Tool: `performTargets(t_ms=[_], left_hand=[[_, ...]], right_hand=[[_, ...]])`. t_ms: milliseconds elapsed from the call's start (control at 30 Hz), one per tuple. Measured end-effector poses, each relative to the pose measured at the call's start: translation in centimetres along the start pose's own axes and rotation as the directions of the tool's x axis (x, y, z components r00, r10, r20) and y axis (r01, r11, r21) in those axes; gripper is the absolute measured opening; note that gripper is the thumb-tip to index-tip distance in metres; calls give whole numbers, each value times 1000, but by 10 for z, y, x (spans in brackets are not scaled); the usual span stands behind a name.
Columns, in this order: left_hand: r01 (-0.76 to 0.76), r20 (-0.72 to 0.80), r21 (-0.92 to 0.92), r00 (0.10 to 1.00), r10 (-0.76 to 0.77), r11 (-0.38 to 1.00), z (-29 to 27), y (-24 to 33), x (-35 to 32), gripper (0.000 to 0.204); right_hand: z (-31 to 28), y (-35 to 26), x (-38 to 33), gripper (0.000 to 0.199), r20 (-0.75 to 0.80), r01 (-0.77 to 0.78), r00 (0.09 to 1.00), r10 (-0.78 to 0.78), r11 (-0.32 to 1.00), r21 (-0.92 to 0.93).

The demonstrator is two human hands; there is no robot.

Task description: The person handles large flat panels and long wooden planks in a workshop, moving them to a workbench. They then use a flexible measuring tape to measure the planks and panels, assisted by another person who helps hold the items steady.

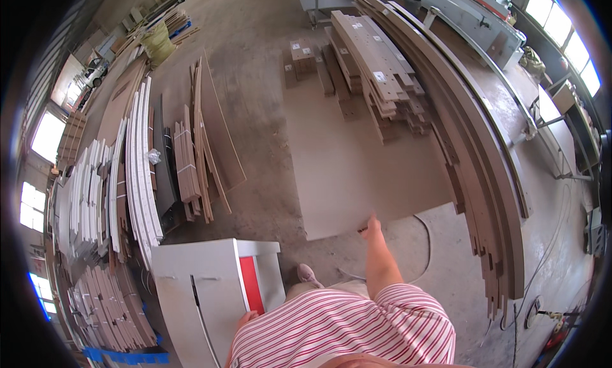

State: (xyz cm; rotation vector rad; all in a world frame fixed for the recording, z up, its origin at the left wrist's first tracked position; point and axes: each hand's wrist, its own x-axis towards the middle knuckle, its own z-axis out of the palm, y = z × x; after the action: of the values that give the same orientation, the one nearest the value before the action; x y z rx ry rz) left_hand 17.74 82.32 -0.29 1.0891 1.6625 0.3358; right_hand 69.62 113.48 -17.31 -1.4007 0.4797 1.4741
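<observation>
A large brown board [344, 170] lies flat on the concrete floor in front of me. My right hand [371, 227] reaches down to its near edge and grips that edge near the corner. My left hand [245, 319] rests at my side, next to a white cabinet [197, 285] with a red panel [251, 284]; its fingers are partly hidden by my striped shirt. One foot in a pink shoe [307, 274] shows below me.
Stacked narrow brown strips [376, 62] lie beyond the board. Long curved brown panels [484, 170] run along the right. Upright boards and white panels [137, 170] lean at the left. A cable [424, 237] loops on the floor near my right hand.
</observation>
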Motion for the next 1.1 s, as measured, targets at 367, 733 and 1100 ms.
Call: performTargets(t_ms=[367, 733, 1100], left_hand=[[52, -54, 220, 998, -41, 974, -120, 114, 72, 33], [6, 68, 202, 997, -20, 979, -181, 228, 223, 33], [-118, 271, 404, 963, 5, 907, -256, 340, 450, 37]], right_hand=[[14, 10, 0, 59, -168, 286, 954, -247, 916, 282], [-43, -19, 49, 59, -328, 349, 900, -287, 925, 148], [83, -43, 12, 39, -596, -622, 762, -254, -29, -783]])
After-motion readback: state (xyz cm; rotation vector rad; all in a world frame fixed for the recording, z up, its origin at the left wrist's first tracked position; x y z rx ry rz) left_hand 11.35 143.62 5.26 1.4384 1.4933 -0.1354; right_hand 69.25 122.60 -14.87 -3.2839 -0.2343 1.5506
